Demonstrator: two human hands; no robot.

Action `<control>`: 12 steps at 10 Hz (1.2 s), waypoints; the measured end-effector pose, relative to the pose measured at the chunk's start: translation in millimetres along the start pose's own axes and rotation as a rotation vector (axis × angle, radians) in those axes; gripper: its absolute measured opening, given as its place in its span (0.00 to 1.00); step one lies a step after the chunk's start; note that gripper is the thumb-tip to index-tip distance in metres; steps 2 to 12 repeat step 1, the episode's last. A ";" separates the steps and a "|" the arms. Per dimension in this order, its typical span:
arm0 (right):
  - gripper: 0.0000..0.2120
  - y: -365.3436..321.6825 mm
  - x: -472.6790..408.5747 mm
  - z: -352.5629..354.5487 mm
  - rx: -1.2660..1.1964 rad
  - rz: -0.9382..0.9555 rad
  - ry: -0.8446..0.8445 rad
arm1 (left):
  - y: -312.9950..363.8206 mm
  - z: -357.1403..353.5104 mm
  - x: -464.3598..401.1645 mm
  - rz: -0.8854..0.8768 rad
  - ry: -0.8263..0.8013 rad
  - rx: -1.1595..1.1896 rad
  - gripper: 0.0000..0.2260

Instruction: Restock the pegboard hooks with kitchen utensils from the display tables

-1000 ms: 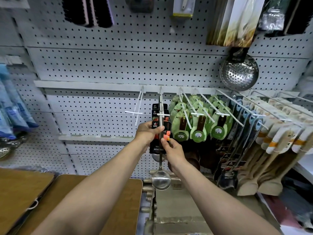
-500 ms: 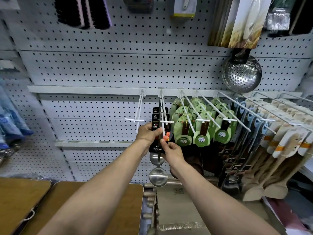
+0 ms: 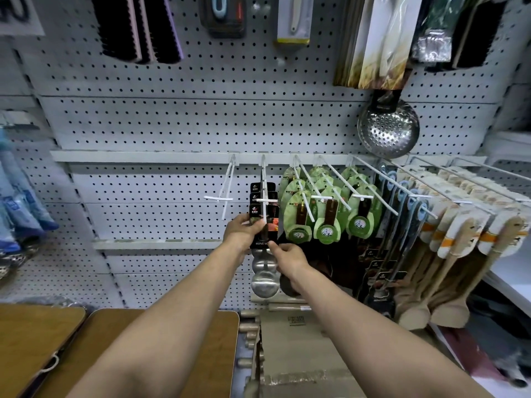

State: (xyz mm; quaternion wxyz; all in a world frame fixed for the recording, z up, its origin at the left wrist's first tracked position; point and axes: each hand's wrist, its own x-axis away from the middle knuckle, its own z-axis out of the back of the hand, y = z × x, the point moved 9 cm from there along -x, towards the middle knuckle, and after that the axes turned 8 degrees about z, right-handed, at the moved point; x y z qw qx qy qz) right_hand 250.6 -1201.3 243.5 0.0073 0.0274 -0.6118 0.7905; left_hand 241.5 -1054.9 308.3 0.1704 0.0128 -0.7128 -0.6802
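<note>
A steel ladle (image 3: 265,282) with a black header card (image 3: 263,242) hangs at the tip of a white pegboard hook (image 3: 265,201). My left hand (image 3: 244,229) grips the top of that card at the hook's end. My right hand (image 3: 288,255) pinches the card's lower right edge. Two more black-carded ladles (image 3: 258,191) hang further back on the same hook. The hook to the left (image 3: 225,193) carries nothing.
Green-carded utensils (image 3: 326,225) fill the hooks to the right, then metal tools (image 3: 402,225) and wooden spatulas (image 3: 465,245). A perforated skimmer (image 3: 388,129) hangs above. Two wooden tables (image 3: 178,351) stand below left, and a cardboard box (image 3: 298,343) lies under my arms.
The ladle and both hands have risen slightly along the hook, and the ladle bowl now hangs closer to the others. The view has tilted upward.
</note>
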 end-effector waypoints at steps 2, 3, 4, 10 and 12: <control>0.23 -1.1 21.3 18.3 0.144 -0.057 0.002 | -7.0 10.3 13.0 0.047 0.111 -0.144 0.19; 0.23 -1.1 21.3 18.3 0.144 -0.057 0.002 | -7.0 10.3 13.0 0.047 0.111 -0.144 0.19; 0.23 -1.1 21.3 18.3 0.144 -0.057 0.002 | -7.0 10.3 13.0 0.047 0.111 -0.144 0.19; 0.23 -1.1 21.3 18.3 0.144 -0.057 0.002 | -7.0 10.3 13.0 0.047 0.111 -0.144 0.19; 0.23 -1.1 21.3 18.3 0.144 -0.057 0.002 | -7.0 10.3 13.0 0.047 0.111 -0.144 0.19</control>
